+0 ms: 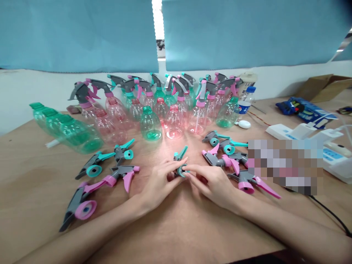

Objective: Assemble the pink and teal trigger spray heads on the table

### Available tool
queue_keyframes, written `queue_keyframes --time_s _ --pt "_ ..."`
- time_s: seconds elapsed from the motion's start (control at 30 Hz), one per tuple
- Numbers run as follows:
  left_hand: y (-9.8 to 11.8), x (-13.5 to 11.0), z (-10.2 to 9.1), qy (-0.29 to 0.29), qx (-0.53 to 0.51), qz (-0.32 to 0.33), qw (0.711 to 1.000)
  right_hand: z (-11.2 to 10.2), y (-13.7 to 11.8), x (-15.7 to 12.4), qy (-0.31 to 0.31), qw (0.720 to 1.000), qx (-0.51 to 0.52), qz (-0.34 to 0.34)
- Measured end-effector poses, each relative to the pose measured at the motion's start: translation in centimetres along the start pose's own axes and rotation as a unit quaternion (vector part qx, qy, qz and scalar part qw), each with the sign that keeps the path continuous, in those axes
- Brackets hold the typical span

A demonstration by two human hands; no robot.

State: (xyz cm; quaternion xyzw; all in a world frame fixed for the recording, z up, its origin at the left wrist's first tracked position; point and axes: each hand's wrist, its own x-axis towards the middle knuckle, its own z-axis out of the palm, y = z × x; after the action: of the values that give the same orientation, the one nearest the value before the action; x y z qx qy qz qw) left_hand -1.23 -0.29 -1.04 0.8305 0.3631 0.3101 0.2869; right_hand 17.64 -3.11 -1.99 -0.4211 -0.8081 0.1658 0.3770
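Between my two hands, over the middle of the table, is a grey and teal spray trigger head (182,152), its teal collar facing me. My left hand (161,179) is closed around its left side, with the thumb below and the fingers above. The fingertips of my right hand (213,181) pinch at the collar's opening. What exactly lies between those fingertips is hidden. To the left lie several loose trigger heads, among them a pink one (85,209) and a teal one (94,170). More rest on the right, including a pink one (246,187).
Behind my hands stand several clear bottles, such as a green one (150,124) and a pink one (175,123), some topped with trigger heads. Green bottles (78,134) lean at the left. A power strip (291,132), a blue packet (305,111) and a cardboard box (320,88) sit right.
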Motion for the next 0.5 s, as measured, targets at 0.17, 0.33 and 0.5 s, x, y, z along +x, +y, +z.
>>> queue_keyframes --time_s 0.17,0.33,0.5 --pt "0.08 -0.11 0.26 0.053 -0.012 -0.069 0.996 -0.16 -0.1 0.11 0.017 0.997 -0.074 -0.005" --pt "0.14 -0.29 0.3 0.057 -0.008 -0.052 0.997 0.01 -0.14 0.03 0.025 0.999 -0.046 0.01" --pt "0.0 -0.41 0.3 0.049 -0.019 -0.045 0.998 0.32 0.02 -0.22 0.005 1.0 0.008 0.026"
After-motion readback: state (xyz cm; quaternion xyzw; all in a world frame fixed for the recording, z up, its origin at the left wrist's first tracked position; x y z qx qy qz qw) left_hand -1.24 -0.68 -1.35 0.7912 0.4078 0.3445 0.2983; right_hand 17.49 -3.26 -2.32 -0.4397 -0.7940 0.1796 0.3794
